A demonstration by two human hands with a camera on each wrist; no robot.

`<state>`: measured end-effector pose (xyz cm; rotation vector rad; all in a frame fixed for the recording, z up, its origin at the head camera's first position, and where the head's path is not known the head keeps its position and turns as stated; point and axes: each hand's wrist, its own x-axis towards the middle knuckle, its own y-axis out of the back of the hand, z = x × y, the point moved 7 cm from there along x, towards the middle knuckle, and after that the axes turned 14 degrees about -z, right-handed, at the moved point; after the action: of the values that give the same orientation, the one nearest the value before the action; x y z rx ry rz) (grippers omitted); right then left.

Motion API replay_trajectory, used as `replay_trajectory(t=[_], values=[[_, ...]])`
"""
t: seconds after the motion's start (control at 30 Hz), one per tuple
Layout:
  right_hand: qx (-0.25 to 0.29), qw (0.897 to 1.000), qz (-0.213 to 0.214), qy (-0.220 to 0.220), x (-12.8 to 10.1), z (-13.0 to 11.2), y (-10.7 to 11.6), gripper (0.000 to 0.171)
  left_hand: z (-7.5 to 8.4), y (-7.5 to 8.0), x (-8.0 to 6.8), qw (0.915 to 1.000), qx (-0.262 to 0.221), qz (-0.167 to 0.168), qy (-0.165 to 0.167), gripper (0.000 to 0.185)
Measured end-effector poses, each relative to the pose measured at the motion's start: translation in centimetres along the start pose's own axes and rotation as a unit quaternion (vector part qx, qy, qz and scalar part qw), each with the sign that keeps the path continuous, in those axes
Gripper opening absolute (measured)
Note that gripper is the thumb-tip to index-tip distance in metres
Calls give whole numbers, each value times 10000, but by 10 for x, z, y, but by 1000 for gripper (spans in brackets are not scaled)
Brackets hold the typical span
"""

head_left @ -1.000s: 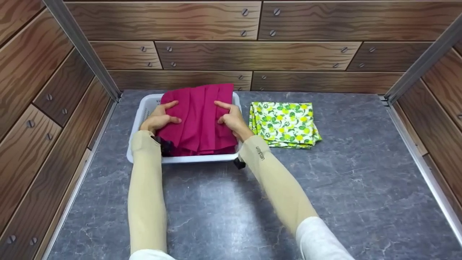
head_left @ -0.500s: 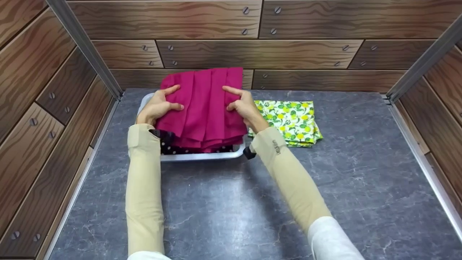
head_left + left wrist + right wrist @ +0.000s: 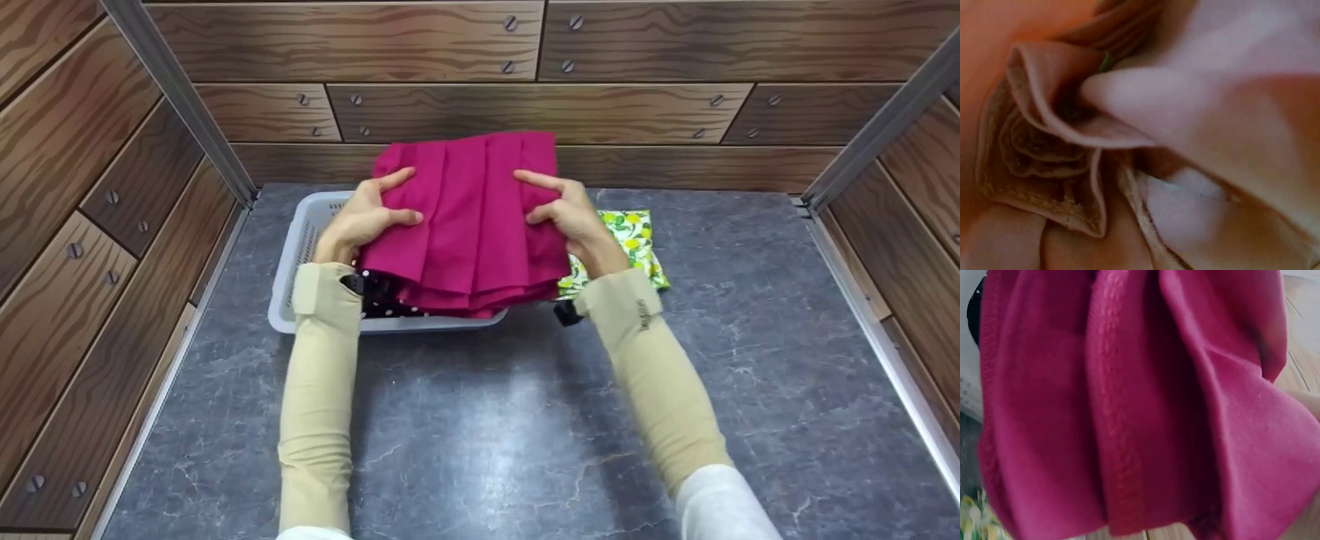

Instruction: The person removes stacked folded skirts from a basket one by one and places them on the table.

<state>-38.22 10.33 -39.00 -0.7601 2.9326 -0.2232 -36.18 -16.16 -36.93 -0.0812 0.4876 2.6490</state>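
Observation:
A folded magenta pleated skirt [image 3: 476, 217] is held up in both hands, partly over a white plastic basket [image 3: 289, 262]. My left hand [image 3: 367, 214] grips its left side, thumb and forefinger on top. The right hand [image 3: 570, 214] grips the right side the same way; the other fingers are hidden beneath. Layered, stitched hems of the skirt [image 3: 1117, 410] fill the right wrist view. Close, blurred fabric folds [image 3: 1061, 129] fill the left wrist view. Black cloth with white dots [image 3: 390, 307] lies in the basket below.
A folded cloth with a lemon print [image 3: 637, 232] lies right of the basket, partly hidden by the skirt and right hand. The grey marbled tabletop [image 3: 465, 435] is bounded by wood-patterned panels [image 3: 525, 112] at the back and sides.
Both hands have lifted the skirt up out of the basket and moved it right, toward the lemon-print cloth. The dotted cloth beneath and the basket's left part have come into view.

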Motion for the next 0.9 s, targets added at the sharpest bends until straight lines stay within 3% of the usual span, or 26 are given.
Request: replay_trajectory(t=[0.33,0.6,0.9], values=[[-28,10000,-21,55,-40,1,39,74,4,-50,13,9991,-355,-229,-57,83],[205,9996,20,199,-76,2,64,72,12,-86,21,9967,-678,-372,-225,83],[546,9973,24,492,-118,12,92,73,9,-137,28,9916,-1130,-577,-238,83]])
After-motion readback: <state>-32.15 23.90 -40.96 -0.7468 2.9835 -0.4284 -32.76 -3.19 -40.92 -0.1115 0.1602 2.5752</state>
